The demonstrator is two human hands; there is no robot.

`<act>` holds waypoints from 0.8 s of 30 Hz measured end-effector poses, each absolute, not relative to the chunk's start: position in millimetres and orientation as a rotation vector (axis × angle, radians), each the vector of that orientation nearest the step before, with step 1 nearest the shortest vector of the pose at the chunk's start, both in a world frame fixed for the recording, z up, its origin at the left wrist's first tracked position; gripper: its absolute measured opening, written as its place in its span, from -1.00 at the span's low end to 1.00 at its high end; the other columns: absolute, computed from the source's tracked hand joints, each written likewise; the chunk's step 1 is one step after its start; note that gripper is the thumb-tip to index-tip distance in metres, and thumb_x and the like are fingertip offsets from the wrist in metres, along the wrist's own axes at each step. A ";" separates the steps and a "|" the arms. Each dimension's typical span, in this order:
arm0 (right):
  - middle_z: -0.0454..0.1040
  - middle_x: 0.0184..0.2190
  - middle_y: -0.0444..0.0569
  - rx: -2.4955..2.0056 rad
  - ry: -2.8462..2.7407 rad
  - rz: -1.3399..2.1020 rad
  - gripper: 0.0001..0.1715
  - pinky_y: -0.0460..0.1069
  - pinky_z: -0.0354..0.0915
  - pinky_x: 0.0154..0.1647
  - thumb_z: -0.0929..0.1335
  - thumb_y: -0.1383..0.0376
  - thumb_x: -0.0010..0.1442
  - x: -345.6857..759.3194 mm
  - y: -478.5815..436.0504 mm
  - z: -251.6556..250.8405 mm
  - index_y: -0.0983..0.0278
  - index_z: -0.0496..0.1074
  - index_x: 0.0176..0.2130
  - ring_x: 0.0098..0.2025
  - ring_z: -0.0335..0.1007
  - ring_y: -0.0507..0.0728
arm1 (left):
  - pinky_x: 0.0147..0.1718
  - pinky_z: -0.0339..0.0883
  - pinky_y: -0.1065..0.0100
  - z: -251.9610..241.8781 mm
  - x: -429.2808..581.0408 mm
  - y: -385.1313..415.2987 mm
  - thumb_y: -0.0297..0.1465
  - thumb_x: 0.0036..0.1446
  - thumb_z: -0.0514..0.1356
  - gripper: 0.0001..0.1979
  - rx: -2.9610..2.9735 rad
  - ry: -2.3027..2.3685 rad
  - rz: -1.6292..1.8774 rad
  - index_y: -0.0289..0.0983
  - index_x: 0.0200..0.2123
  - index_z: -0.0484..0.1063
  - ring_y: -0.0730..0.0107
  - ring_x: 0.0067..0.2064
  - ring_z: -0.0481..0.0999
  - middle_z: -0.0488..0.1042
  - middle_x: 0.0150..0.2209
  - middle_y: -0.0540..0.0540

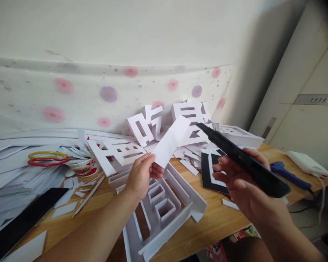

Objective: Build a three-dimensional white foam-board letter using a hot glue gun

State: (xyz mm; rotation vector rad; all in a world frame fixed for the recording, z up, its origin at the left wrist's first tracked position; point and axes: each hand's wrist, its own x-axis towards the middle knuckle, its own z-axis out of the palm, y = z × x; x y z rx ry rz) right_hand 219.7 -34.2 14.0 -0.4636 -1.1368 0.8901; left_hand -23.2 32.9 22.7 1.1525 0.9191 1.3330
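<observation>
My left hand [143, 174] pinches the lower end of a white foam board strip [171, 140] between thumb and fingers, tilted up and to the right. In my right hand [253, 189] lies a black utility knife [240, 156], its tip pointing up and left toward the strip but apart from it. The thumb and fingers are loosely round the knife's body. Below both hands a white hollow foam board character [164, 211] with raised walls rests on the table, partly hidden by my left hand and forearm.
More white foam board characters [191, 112] are piled against the wall. At left are scissors [47, 159] on a paper bowl [84, 167], stacked white sheets [5, 167] and a black strip [27, 214]. A blue glue gun [289, 175] and a white power bank [308, 163] lie at right.
</observation>
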 end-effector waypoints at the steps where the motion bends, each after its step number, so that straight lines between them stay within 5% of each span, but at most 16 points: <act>1: 0.53 -0.03 -0.08 -0.488 -1.174 0.921 -0.28 0.10 0.49 -0.15 0.50 0.38 0.02 218.6 -34.7 12.5 -0.09 0.26 0.07 -0.09 0.54 0.19 | -0.63 0.24 0.44 23.4 -24.1 32.8 -0.19 0.05 0.19 -0.71 1.182 0.918 1.324 -0.31 -0.51 0.37 0.45 -0.64 0.40 0.46 -0.64 -0.03; 5: 0.41 0.15 -0.10 -0.503 -1.241 1.035 -0.33 0.16 0.50 -0.17 0.49 0.38 0.02 215.0 -34.9 8.5 -0.15 0.27 0.02 0.04 0.48 0.30 | -0.67 0.22 0.47 26.2 -26.4 32.3 -0.19 0.06 0.18 -0.71 1.273 0.922 1.302 -0.31 -0.52 0.38 0.48 -0.64 0.36 0.41 -0.67 0.01; 10: 0.56 -0.29 -0.13 -0.476 -1.097 1.067 -0.78 0.03 0.47 -0.30 0.43 0.19 0.11 214.4 -32.3 8.4 0.07 0.36 -0.22 -0.28 0.58 0.15 | -0.67 0.24 0.48 28.1 -26.8 30.7 -0.17 0.07 0.18 -0.68 1.362 0.935 1.243 -0.31 -0.52 0.37 0.48 -0.62 0.36 0.38 -0.67 0.02; 14: 0.50 -0.34 -0.22 -0.603 -1.105 1.091 -0.76 -0.03 0.43 -0.37 0.40 0.27 0.18 212.1 -33.0 8.5 0.11 0.20 -0.30 -0.40 0.54 0.06 | -0.65 0.24 0.49 26.5 -28.0 31.4 -0.16 0.10 0.16 -0.68 1.430 0.949 1.211 -0.31 -0.50 0.36 0.50 -0.61 0.37 0.39 -0.65 0.02; 17: 0.50 -0.25 -0.18 -0.722 -1.289 1.124 -0.79 -0.07 0.38 -0.48 0.32 0.29 0.27 206.5 -37.8 7.0 0.04 0.18 -0.15 -0.50 0.48 0.01 | -0.64 0.24 0.48 24.8 -30.4 32.7 -0.17 0.14 0.13 -0.69 1.527 0.982 1.185 -0.29 -0.48 0.34 0.49 -0.61 0.36 0.38 -0.65 0.03; 20: 0.48 -0.23 -0.12 -0.892 -1.571 0.980 -0.46 -0.08 0.37 -0.51 0.23 0.30 0.34 198.6 -44.6 2.5 -0.06 0.00 0.22 -0.53 0.39 -0.02 | -0.61 0.24 0.48 24.4 -33.2 32.2 -0.17 0.20 0.08 -0.67 1.661 1.029 1.141 -0.28 -0.50 0.32 0.51 -0.61 0.35 0.38 -0.65 0.04; 24: 0.50 -0.13 -0.03 -1.044 -1.925 0.602 -0.29 -0.02 0.45 -0.24 0.21 0.37 0.34 188.2 -51.0 -4.0 -0.03 -0.09 0.36 -0.27 0.50 0.06 | -0.59 0.24 0.47 26.4 -34.8 29.0 -0.17 0.23 0.04 -0.65 1.749 1.087 1.112 -0.26 -0.50 0.30 0.51 -0.61 0.35 0.38 -0.65 0.05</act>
